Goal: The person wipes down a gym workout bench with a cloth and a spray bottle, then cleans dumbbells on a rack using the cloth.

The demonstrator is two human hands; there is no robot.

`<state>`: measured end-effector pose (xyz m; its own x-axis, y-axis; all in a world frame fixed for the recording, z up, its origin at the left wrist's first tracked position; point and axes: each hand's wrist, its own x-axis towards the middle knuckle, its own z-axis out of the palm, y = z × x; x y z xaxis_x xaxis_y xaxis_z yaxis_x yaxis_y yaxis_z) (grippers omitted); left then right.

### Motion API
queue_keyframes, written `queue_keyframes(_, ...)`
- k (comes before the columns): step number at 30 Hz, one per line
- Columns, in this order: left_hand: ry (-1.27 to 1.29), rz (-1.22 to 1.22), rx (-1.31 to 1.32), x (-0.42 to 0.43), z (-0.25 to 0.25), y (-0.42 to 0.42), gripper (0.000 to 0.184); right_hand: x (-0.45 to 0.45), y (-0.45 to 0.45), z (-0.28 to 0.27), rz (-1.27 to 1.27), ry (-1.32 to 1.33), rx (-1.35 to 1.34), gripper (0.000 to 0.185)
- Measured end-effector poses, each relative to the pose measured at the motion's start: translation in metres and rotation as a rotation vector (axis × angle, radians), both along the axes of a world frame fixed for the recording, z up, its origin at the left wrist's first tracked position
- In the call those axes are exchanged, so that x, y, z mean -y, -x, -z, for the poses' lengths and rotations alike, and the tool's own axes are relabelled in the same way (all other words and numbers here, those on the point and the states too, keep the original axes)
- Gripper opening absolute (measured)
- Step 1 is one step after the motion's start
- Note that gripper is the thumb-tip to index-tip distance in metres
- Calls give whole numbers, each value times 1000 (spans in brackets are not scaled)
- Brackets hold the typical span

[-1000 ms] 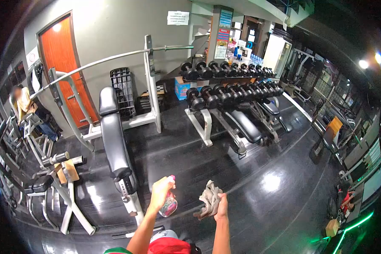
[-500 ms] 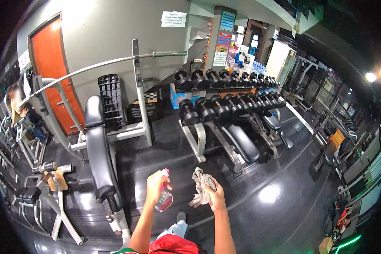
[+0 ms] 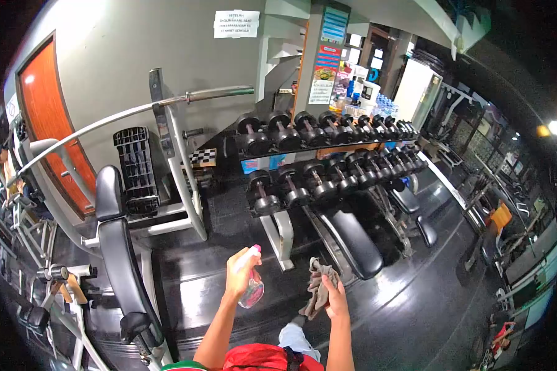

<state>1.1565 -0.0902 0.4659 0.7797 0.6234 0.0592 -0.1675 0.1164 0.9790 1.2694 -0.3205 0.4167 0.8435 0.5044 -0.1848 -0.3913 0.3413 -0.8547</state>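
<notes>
Near the bottom centre, my left hand (image 3: pixel 240 272) is closed round the neck of a clear spray bottle (image 3: pixel 252 293) with a pink and white top and a pink label. To its right, my right hand (image 3: pixel 336 300) grips a crumpled grey-beige cloth (image 3: pixel 319 285), part of which hangs out past the fingers. Bottle and cloth are apart, both held above the dark floor. Beyond my hands is a two-tier rack with rows of black dumbbells (image 3: pixel 319 180).
At the left stand a padded black bench (image 3: pixel 125 266) and a long barbell (image 3: pixel 117 116) on an upright frame. Another bench (image 3: pixel 351 244) lies under the dumbbell rack. A person (image 3: pixel 8 167) is at the far left; another (image 3: pixel 502 339) is low at the right.
The dumbbell rack appears larger and closer, while the barbell frame and bench have shifted left in view. My hands still hold the bottle and cloth; the cloth's shape and position have changed.
</notes>
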Motion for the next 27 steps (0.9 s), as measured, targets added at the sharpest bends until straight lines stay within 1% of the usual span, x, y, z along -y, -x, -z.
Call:
queue_keyframes(3, 19, -48, -13, -18, 6, -52, 25, -27, -67, 3, -45, -23, 19, 27)
queue_keyframes(4, 17, -74, -17, -24, 7, -68, 25, -37, -97, 16, -73, -20, 44, 29)
queue_keyframes(7, 3, -143, 18, -46, -1, -123, 25, -78, -174, 25, -142, -40, 75, 29)
queue_keyframes(8, 8, -182, -3, -53, -2, -139, 26, -88, -203, 37, -199, -24, 95, 31)
queue_keyframes(11, 3, -274, -32, -70, -9, -185, 27, -128, -256, 4, -289, -59, 44, 30)
queue_keyframes(12, 5, -299, -33, -75, -10, -197, 28, -140, -271, -7, -343, -53, 16, 30)
queue_keyframes(14, 8, -348, -41, -84, -10, -215, 29, -163, -298, -12, -391, -41, -1, 29)
queue_keyframes(15, 20, -371, -33, -89, -10, -223, 25, -178, -312, -14, -413, -36, -2, 28)
queue_keyframes(16, 27, -392, -18, -97, -11, -234, 21, -195, -328, -1, -413, -58, 4, 29)
queue_keyframes(17, 26, -411, -11, -107, -11, -245, 21, -209, -341, 5, -454, -57, -12, 36)
queue_keyframes(19, 58, -425, -65, -124, -8, -262, 19, -236, -354, -3, -472, -45, -27, 40)
queue_keyframes(23, 81, -414, -60, -170, 4, -303, 20, -286, -381, 2, -448, -41, -150, 41)
queue_keyframes(25, 103, -390, -50, -200, 16, -329, 22, -307, -398, -1, -446, -132, -267, 43)
queue_keyframes(27, 113, -333, -45, -236, 28, -355, 23, -331, -418, 4, -459, -105, -218, 41)
